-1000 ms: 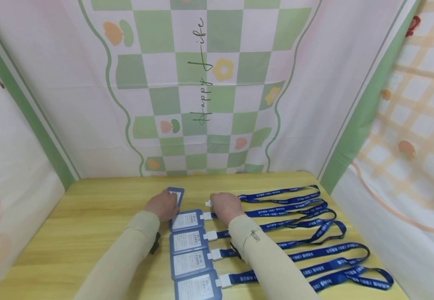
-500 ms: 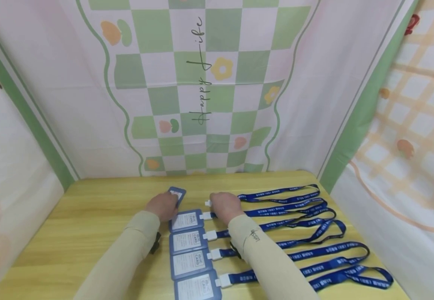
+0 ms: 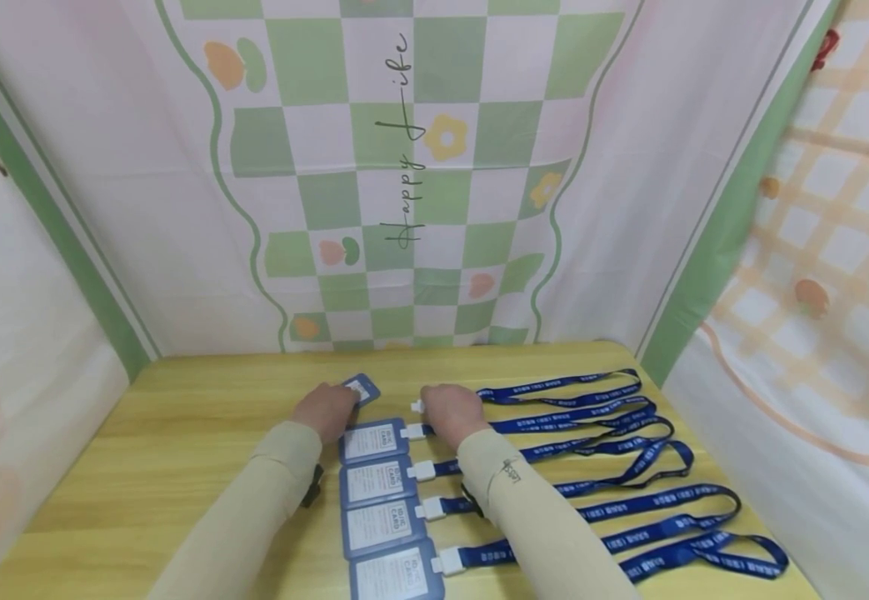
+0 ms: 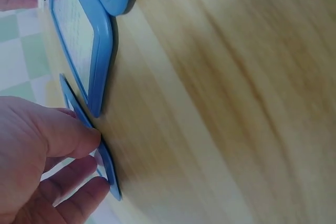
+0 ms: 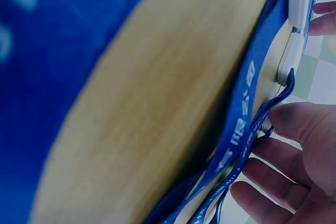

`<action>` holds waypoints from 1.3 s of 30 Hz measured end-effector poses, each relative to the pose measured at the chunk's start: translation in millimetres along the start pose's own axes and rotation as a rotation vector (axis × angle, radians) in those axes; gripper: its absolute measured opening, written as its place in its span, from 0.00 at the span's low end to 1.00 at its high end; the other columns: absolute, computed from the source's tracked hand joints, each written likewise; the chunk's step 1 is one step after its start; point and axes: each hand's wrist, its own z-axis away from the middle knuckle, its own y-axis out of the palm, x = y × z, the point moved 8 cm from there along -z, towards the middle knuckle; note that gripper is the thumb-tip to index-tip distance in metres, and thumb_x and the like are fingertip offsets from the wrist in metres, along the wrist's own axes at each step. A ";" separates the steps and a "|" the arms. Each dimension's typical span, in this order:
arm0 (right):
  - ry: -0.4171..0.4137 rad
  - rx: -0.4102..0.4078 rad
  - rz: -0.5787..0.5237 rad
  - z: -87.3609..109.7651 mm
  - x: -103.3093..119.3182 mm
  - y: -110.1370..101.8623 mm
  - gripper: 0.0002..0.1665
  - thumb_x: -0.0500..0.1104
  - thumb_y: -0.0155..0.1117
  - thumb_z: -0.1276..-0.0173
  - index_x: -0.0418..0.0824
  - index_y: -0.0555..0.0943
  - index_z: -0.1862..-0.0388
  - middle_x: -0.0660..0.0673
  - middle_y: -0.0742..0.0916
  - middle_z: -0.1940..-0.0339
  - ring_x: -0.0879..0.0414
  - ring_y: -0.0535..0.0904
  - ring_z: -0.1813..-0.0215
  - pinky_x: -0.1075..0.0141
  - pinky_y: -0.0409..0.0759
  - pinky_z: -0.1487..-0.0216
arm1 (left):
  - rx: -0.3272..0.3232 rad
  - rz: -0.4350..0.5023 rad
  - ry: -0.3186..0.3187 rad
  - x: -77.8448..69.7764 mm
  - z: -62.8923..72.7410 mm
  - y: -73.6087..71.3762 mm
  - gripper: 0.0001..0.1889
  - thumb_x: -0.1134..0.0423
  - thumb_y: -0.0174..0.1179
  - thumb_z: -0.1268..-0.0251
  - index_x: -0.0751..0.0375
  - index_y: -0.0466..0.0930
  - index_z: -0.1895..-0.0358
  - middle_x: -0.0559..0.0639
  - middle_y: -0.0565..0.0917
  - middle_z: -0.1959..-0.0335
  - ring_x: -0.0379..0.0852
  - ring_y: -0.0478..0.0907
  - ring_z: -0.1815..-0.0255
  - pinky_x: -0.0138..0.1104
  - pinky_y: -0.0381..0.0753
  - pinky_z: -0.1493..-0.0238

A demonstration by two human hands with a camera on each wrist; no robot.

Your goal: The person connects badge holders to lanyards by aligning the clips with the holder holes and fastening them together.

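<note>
At the back of the table my left hand (image 3: 324, 411) grips a blue-framed badge holder (image 3: 362, 389) by its left end. In the left wrist view, thumb and fingers pinch that badge holder (image 4: 107, 166) near its edge, just above the wood. My right hand (image 3: 452, 412) pinches the rearmost blue lanyard (image 3: 554, 387) close to its white clip (image 3: 417, 407), which points left towards the badge holder. Badge holder and clip are apart. The right wrist view shows the strap (image 5: 247, 153) running past my thumb and fingers; the clip is mostly hidden there.
Several badge holders (image 3: 372, 442) lie in a column nearer me, joined by white clips (image 3: 422, 472) to blue lanyards (image 3: 674, 504) spread to the right. The wooden table (image 3: 179, 433) ends at a patterned cloth (image 3: 385, 292) behind.
The badge holder in my left hand has turned clockwise, its far end swinging right. My right hand and its lanyard have stayed in place.
</note>
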 end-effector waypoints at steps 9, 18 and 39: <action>0.005 -0.001 -0.004 -0.1 -0.4 1.3 0.04 0.43 0.68 0.27 0.48 0.83 0.64 0.49 0.86 0.71 0.54 0.83 0.68 0.58 0.87 0.67 | 0.041 0.021 -0.007 -2.6 -1.4 4.9 0.09 0.71 0.64 0.31 0.58 0.86 0.52 0.58 0.89 0.51 0.58 0.85 0.47 0.53 0.84 0.38; 0.008 0.014 -0.008 -1.0 -0.4 1.2 0.04 0.43 0.66 0.25 0.48 0.83 0.63 0.49 0.87 0.69 0.53 0.84 0.65 0.57 0.88 0.63 | 0.074 0.037 -0.044 -4.5 -2.2 8.1 0.13 0.67 0.63 0.28 0.60 0.84 0.43 0.61 0.87 0.45 0.60 0.84 0.41 0.54 0.83 0.36; 0.000 -0.011 0.018 0.0 2.8 -2.9 0.04 0.43 0.66 0.25 0.47 0.82 0.63 0.47 0.87 0.70 0.52 0.84 0.67 0.57 0.88 0.66 | 0.099 0.045 -0.050 -11.0 -3.7 8.2 0.13 0.62 0.58 0.24 0.58 0.85 0.44 0.59 0.85 0.39 0.60 0.82 0.39 0.54 0.82 0.34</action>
